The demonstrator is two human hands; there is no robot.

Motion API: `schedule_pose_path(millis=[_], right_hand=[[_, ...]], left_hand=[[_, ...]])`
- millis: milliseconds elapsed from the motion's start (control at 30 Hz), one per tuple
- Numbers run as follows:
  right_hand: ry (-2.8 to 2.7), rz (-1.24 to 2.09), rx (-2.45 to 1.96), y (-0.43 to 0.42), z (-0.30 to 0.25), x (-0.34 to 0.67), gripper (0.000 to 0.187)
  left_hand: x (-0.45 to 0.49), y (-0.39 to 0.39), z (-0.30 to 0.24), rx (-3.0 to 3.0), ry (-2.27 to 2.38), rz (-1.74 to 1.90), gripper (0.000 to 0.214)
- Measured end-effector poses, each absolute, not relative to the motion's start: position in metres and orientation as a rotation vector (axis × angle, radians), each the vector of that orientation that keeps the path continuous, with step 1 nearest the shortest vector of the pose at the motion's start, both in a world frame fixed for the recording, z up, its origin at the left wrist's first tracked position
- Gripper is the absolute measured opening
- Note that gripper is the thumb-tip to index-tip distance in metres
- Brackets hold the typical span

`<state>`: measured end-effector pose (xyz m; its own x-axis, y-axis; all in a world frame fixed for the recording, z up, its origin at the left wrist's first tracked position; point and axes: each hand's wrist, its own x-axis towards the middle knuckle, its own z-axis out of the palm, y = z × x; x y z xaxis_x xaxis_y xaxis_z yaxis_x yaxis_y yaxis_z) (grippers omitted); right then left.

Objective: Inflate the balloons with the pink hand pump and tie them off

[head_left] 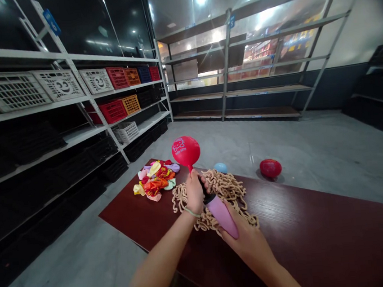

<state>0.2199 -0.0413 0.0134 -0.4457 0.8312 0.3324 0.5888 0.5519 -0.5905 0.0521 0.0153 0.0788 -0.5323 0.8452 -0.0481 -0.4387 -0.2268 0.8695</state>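
Note:
My left hand [195,192] is closed around the neck of a red balloon [186,151], pinching it onto the black nozzle of a pink hand pump [221,213]. The balloon is partly blown up and stands above my fist. My right hand [244,240] grips the pump's pink body from below. Both hands hover over a dark red table [322,234]. Under them lies a heap of beige cord [228,189]. A pile of flat balloons in several colours [155,179] lies at the table's far left corner.
A blown-up red balloon [270,168] and a light blue balloon [220,168] lie on the grey floor beyond the table. Shelving with white, red and orange crates [111,79] runs along the left. More metal shelves [237,89] stand at the back.

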Motion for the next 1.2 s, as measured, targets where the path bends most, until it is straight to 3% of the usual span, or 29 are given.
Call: schedule_pose_path(millis=[400, 767, 1200], right_hand=[[-2.207, 0.581, -1.125, -0.046, 0.022, 0.215, 0.053], [-2.178, 0.515, -1.255, -0.038, 0.013, 0.225, 0.057], [-2.242, 0.592, -1.089, -0.046, 0.021, 0.220, 0.054]], left_hand=[[-0.032, 0.050, 0.134, 0.537, 1.155, 2.046, 0.022], [0.050, 0.016, 0.072, 0.600, 1.114, 1.870, 0.032], [-0.030, 0.042, 0.127, 0.521, 1.160, 2.003, 0.022]])
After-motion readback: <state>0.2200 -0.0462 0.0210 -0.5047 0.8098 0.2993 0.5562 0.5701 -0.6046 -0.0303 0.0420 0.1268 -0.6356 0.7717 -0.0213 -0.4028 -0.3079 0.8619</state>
